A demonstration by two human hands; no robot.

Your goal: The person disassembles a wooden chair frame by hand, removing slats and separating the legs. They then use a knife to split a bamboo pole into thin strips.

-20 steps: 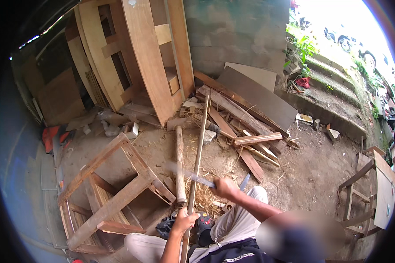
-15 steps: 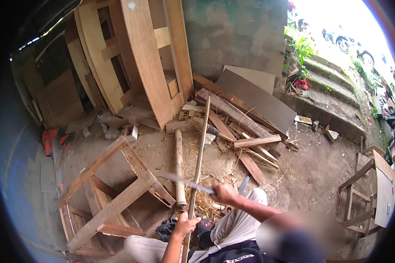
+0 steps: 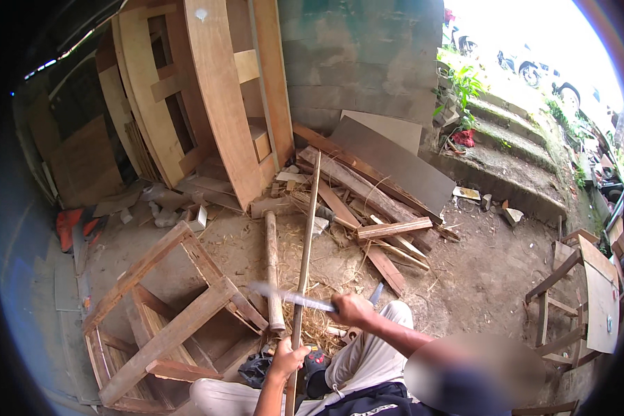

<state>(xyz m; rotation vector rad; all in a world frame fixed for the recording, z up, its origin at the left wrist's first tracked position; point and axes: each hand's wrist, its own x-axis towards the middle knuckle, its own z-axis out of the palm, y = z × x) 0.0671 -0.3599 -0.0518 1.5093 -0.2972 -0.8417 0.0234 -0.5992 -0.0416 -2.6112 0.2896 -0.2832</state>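
My left hand [image 3: 289,358] is closed round the lower part of a long, thin wooden strip [image 3: 306,249], which slants up and away from my lap. In my right hand [image 3: 353,310] is the dark handle of a long knife [image 3: 310,302]. Its blade, blurred toward the tip, points left and crosses the strip a little above my left hand. Whether the edge touches the strip I cannot tell. Just left of the strip, a round pole [image 3: 272,263] lies on the ground. Pale curled shavings [image 3: 331,281] are scattered beyond my knees.
An old wooden frame [image 3: 166,333] lies at left. Planks [image 3: 381,267] and boards are heaped ahead, near tall wooden panels [image 3: 222,104]. A grey pointed piece [image 3: 376,293] is beside my right knee. Stone steps [image 3: 509,145] rise at far right, above a wooden chair-like piece [image 3: 568,298].
The whole view has shifted slightly, so the surroundings sit a little further left. Both hands keep their holds, and the knife still crosses the strip at about the same place.
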